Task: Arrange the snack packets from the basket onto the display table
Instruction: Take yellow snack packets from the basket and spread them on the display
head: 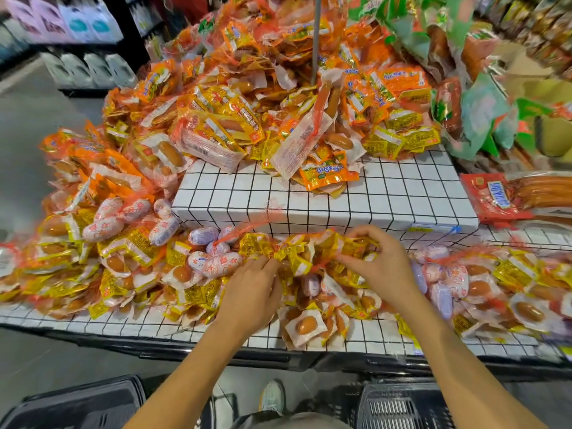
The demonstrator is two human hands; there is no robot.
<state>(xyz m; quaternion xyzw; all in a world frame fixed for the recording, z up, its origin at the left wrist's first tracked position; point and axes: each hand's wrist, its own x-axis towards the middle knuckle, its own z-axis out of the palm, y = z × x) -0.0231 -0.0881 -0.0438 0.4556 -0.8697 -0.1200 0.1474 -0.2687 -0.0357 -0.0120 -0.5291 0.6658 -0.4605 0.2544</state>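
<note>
Flanking baskets (402, 407): black, on the floor, one on each side of a shoe (272, 394); contents cannot be told.
Left hand (253, 289): fingers curled into the left part of the net bag (309, 250).
Right hand (374, 261): apart from the left hand; thumb and fingers pinch the bag's right part.
Net bag: red mesh filled with yellow packets, held across the table's front tier, just before the box.
Table (216, 332): white grid cover; loose yellow packets and white sausages (105, 224) heaped on the front tier.
Box (387, 187): raised, grid-covered, behind the hands.
Orange packets (235, 97): piled on and behind the box, around a grey pole (315, 41).
Green packets (483, 113): far right, blurred.
Shelves (86, 26): far left, blurred.
</note>
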